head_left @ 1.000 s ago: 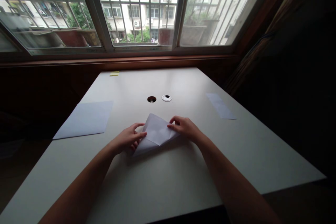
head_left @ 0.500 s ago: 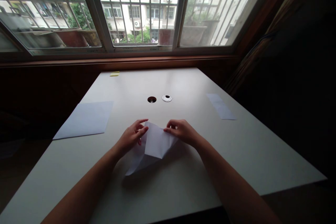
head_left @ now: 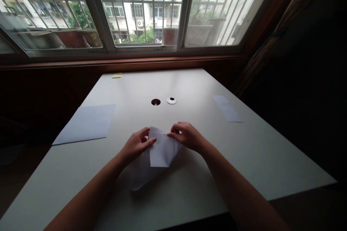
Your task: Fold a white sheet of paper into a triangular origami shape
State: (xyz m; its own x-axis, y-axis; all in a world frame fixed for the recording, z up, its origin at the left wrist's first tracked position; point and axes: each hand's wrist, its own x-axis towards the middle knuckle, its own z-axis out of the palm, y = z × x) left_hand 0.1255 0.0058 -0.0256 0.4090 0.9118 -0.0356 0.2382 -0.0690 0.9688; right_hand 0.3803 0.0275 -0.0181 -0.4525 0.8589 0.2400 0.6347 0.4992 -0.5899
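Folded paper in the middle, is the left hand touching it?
Touching. In the head view the left hand pinches the folded paper at its upper left edge, no gap.

The folded paper [head_left: 159, 149] lies between flat sheet [head_left: 85, 123] left and, seemingly, paper strip [head_left: 227, 108] right.

The folded paper [head_left: 160, 149] was white, and so was the table [head_left: 271, 158] — the sticky note [head_left: 117, 75] yellow, the sill [head_left: 135, 63] reddish-brown.
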